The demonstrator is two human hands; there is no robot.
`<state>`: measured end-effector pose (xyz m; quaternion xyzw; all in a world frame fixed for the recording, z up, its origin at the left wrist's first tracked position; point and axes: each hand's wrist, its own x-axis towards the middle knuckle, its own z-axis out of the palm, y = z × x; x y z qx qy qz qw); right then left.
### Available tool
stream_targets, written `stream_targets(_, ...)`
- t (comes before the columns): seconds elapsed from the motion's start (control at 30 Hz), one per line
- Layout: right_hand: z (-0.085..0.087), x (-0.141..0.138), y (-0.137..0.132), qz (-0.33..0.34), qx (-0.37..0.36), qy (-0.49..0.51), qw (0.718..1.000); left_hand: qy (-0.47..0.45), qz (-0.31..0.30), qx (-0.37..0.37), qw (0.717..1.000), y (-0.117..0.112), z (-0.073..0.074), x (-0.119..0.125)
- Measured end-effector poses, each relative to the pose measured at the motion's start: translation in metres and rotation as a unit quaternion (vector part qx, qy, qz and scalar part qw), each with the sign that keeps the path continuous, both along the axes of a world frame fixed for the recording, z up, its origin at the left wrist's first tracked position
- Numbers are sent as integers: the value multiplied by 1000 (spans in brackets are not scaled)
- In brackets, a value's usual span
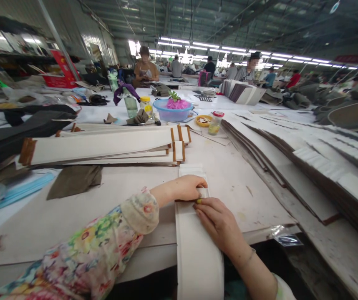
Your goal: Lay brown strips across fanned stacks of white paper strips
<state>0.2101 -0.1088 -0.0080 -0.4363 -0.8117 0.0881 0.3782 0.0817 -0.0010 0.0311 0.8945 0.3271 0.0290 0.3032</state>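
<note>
A long white strip runs from the table over its front edge toward me, and a shorter end piece shows beyond my hands. My left hand comes across from the left with its fingers curled down, pinching the strip where it looks folded or overlapped. Close by on the right, my right hand has its fingers pressed together on the strip's right edge. A small yellow bit shows at its fingertips; I cannot tell what it is. My palms hide part of the strip.
Stacked white strips with brown ends lie ahead on the left, near a dark cloth piece. Large layered white sheets fill the right. Farther back stand a blue basin and a red-lidded jar. Other people work beyond.
</note>
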Motion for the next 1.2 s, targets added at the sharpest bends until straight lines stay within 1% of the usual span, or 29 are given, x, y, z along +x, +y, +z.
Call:
stream_targets(0.1, 0, 0, 0, -1, 5, 3, 1000, -10, 18, 53, 998, -4, -4, -2)
stream_targets(0.23, 0, -1, 0, -8, 14, 5, 1000, -30, 26, 105, 994, -13, -4, -6)
stream_targets(0.5, 2, -1, -1, -6, -8, 3, 1000, -35, -27, 184, 982, -23, -7, -8)
stream_targets(0.6, 2, -2, -1, -7, -15, 4, 1000, -12, -53, 206, 977, -26, -8, -8)
stream_targets(0.77, 0, -1, -1, -11, -21, 8, 1000, 40, -73, 232, 969, -34, -1, -7)
stream_targets(0.87, -3, -1, 0, -33, -25, 13, 999, 37, -66, 230, 970, -35, -2, -9)
stream_targets(0.93, -3, 0, 2, -49, -29, 16, 998, 7, -50, 216, 975, -32, -6, -14)
stream_targets(1.1, 2, 1, 8, -55, -52, -14, 997, -82, 17, 154, 985, -25, -16, -34)
stream_targets(1.2, 5, 1, 15, -72, -54, -46, 995, -95, 51, 132, 985, -26, -17, -43)
